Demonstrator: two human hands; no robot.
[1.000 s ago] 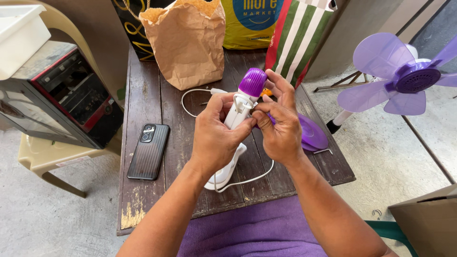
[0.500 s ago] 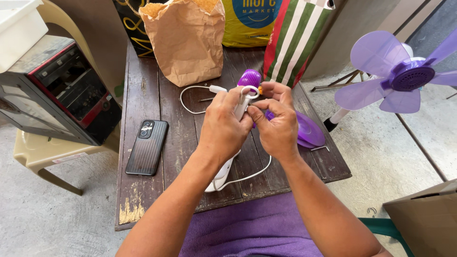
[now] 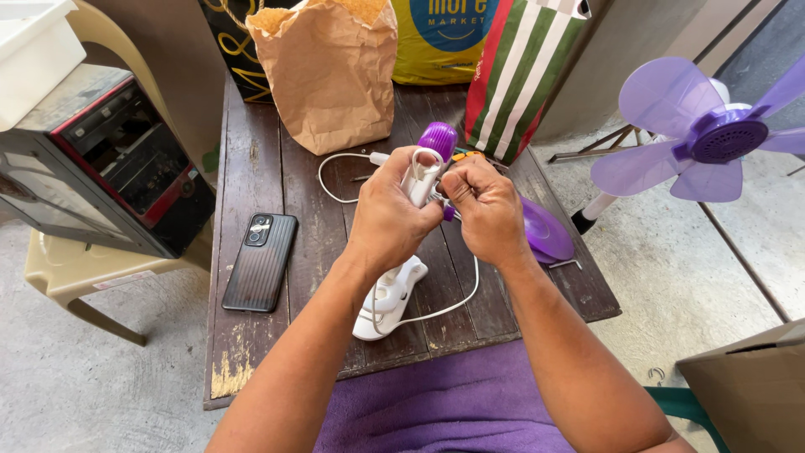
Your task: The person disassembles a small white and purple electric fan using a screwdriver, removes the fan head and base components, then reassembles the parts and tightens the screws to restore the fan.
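One small fan body (image 3: pixel 417 180), white with a purple round top, stands at the frame's centre on the wooden table (image 3: pixel 251 151). The left hand (image 3: pixel 390 214) is wrapped around its neck; the right hand (image 3: pixel 486 210) pinches wiring beside it. One black phone (image 3: pixel 261 261) lies left, one brown paper bag (image 3: pixel 327 71) sits above, and one purple fan blade (image 3: pixel 700 134) is at right.

Brown paper bag (image 3: pixel 331 71) beside yellow sack (image 3: pixel 440 38)
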